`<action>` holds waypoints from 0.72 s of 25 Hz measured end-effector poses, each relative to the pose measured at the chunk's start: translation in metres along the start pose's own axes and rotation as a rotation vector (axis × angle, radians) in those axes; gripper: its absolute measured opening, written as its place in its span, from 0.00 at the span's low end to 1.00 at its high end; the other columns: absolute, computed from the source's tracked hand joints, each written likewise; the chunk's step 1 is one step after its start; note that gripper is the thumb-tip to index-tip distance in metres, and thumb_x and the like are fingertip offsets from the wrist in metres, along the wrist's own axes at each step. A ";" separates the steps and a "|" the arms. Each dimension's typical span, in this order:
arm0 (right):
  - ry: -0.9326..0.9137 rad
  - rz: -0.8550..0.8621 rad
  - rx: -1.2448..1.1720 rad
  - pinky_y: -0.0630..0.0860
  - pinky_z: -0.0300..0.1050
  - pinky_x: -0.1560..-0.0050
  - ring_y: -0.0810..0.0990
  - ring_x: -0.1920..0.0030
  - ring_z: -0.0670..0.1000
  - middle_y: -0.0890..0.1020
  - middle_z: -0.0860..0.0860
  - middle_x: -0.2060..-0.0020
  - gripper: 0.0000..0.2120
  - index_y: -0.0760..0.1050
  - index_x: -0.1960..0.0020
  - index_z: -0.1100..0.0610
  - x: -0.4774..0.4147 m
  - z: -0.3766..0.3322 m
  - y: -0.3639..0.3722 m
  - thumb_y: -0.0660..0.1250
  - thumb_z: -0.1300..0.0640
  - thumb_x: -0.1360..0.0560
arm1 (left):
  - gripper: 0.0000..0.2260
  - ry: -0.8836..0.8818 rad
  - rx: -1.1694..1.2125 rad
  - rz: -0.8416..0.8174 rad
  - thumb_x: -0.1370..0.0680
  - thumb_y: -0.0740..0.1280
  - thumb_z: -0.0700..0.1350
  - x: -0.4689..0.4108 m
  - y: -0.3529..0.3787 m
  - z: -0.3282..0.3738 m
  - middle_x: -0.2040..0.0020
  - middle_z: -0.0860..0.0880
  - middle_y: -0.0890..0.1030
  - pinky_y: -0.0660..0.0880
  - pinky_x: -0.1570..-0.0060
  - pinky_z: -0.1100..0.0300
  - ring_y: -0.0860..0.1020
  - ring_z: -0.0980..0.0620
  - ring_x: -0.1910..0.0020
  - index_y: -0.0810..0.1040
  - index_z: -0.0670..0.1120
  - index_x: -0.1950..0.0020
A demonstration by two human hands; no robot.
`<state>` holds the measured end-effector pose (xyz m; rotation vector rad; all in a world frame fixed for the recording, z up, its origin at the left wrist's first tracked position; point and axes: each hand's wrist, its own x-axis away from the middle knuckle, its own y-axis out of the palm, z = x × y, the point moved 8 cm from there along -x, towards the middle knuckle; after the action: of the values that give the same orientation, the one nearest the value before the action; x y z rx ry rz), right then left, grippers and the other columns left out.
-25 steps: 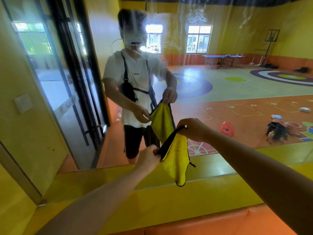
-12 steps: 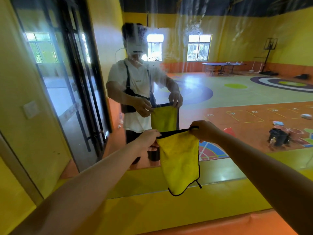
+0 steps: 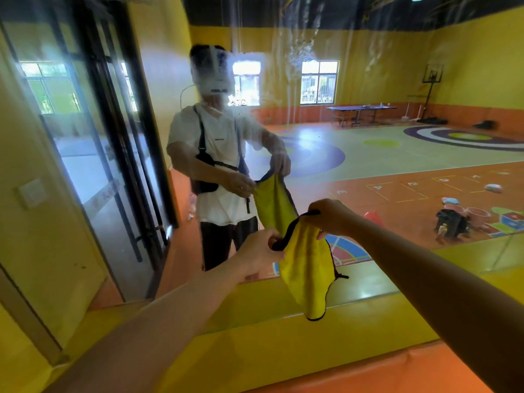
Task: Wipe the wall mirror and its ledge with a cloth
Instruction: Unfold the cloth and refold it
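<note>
Pinched at its black-edged top hem by both hands, one yellow cloth (image 3: 307, 268) hangs just right of frame centre, in front of the wall mirror (image 3: 368, 137) and above the yellow ledge (image 3: 249, 336). At centre, the left hand (image 3: 259, 255) has its grip pressed together on the lower left corner of the hem; up and to the right, the right hand (image 3: 329, 215) pinches the higher right corner. Two bare forearms reach in from the bottom edge, their elbows cut off. One mirror fills most of the frame, streaked and smeared in its upper half. Its glass reflects one person holding the cloth, two windows, one table-tennis table, one basketball hoop at upper right, and a cluster of small items on the painted floor at right, too small to identify. A dark-framed glass door shows in the reflection at left. An orange padded strip (image 3: 397, 373) crosses the lower right corner, below the ledge.
</note>
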<state>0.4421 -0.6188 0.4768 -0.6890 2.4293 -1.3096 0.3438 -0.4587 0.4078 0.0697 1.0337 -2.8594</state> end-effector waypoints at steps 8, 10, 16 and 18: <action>-0.028 -0.105 0.160 0.81 0.47 0.54 0.86 0.57 0.55 0.86 0.59 0.53 0.08 0.80 0.46 0.61 0.003 0.046 0.000 0.71 0.57 0.22 | 0.09 -0.186 0.342 0.067 0.15 0.61 0.55 -0.012 0.012 -0.025 0.50 0.47 0.78 0.78 0.48 0.48 0.78 0.48 0.52 0.75 0.54 0.38; -0.064 -0.086 0.283 0.78 0.50 0.49 0.82 0.50 0.58 0.83 0.58 0.48 0.12 0.80 0.41 0.56 0.003 0.048 0.004 0.70 0.51 0.21 | 0.12 -0.218 0.437 0.106 0.16 0.62 0.57 -0.014 0.021 -0.032 0.44 0.42 0.79 0.76 0.48 0.48 0.78 0.46 0.50 0.73 0.55 0.35; -0.042 -0.255 0.042 0.74 0.51 0.35 0.77 0.35 0.53 0.80 0.51 0.36 0.23 0.76 0.31 0.49 0.013 0.041 0.049 0.75 0.48 0.24 | 0.16 -0.138 0.486 0.105 0.19 0.71 0.47 -0.025 0.026 -0.014 0.43 0.45 0.82 0.79 0.50 0.57 0.80 0.46 0.47 0.75 0.44 0.34; -0.119 -0.249 -0.304 0.76 0.48 0.36 0.80 0.39 0.48 0.83 0.47 0.40 0.25 0.77 0.32 0.46 0.014 0.025 0.072 0.78 0.50 0.27 | 0.14 -0.093 0.420 0.070 0.19 0.71 0.45 -0.023 0.023 -0.005 0.48 0.45 0.82 0.75 0.60 0.67 0.79 0.52 0.53 0.76 0.42 0.36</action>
<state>0.4230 -0.6099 0.4018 -1.1456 2.5307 -0.9520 0.3688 -0.4718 0.3912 0.0042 0.3942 -2.9300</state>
